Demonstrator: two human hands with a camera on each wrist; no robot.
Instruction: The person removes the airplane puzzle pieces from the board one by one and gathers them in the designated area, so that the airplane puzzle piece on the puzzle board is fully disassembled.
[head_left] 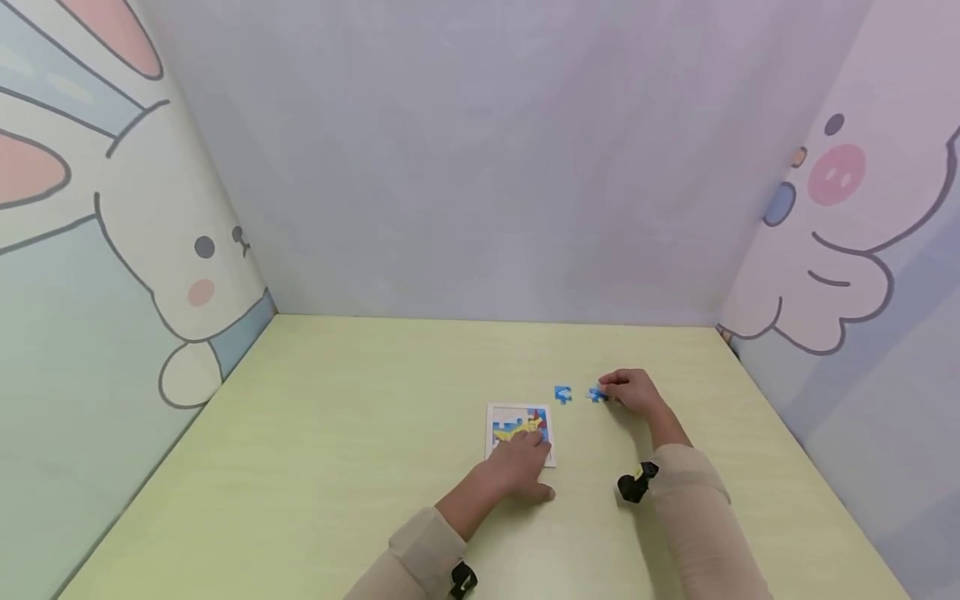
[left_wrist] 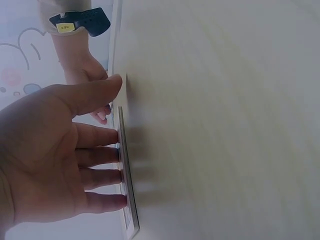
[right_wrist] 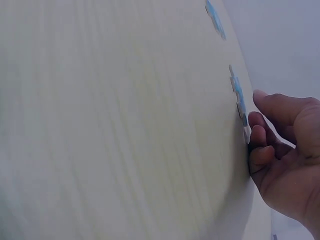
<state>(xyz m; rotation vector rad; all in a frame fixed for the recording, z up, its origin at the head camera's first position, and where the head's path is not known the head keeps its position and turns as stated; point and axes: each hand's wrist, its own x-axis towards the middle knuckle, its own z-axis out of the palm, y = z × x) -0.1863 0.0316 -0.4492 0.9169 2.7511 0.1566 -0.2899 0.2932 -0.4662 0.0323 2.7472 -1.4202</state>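
My left hand [head_left: 519, 467] lies over the lower part of a small white-framed jigsaw puzzle [head_left: 488, 429], its fingers extended and fingertips on the puzzle. Part of the blue, yellow and red picture shows above the hand; the rest is hidden. In the left wrist view the tray's edge [left_wrist: 131, 200] runs under the fingertips, thumb held apart. My right hand [head_left: 632, 390] is at a blue and white puzzle piece [head_left: 596, 394], fingers bent and fingertips right at its edge. I cannot tell whether they pinch it. Another blue puzzle piece [head_left: 562, 394] lies between that hand and the puzzle.
The pale yellow table [head_left: 322, 450] reaches back to a plain wall [head_left: 480, 167]. Side walls with a cartoon rabbit [head_left: 172, 250] and a cartoon pig [head_left: 885, 225] flank it. Black devices are strapped at both wrists.
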